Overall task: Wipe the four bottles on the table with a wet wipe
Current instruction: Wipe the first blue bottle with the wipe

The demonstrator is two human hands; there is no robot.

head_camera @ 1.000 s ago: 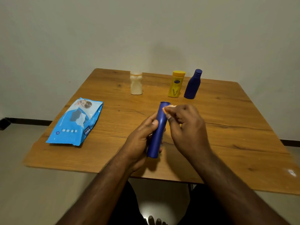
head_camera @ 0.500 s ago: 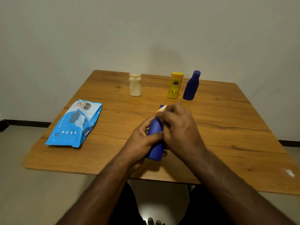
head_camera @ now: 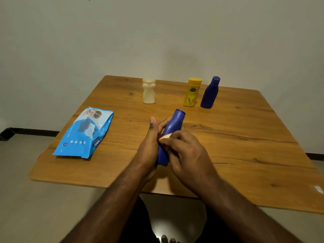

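Note:
My left hand [head_camera: 149, 146] holds a blue bottle [head_camera: 173, 125] tilted above the table's middle, its cap end pointing away from me. My right hand [head_camera: 185, 151] presses a small wet wipe [head_camera: 164, 137] against the bottle's lower body, fingers curled round the wipe. At the back of the wooden table [head_camera: 245, 137] stand three more bottles: a cream one [head_camera: 149, 92], a yellow one [head_camera: 191, 92] and a second blue one [head_camera: 209, 93].
A blue pack of wet wipes [head_camera: 84, 134] lies flat on the table's left side. A plain wall rises just behind the table. My toes [head_camera: 166, 239] show on the floor below the near edge.
My right hand with the wipe slid down from the bottle's cap to its lower body. The left hand's thumb has lifted off the bottle, and the cap end now shows.

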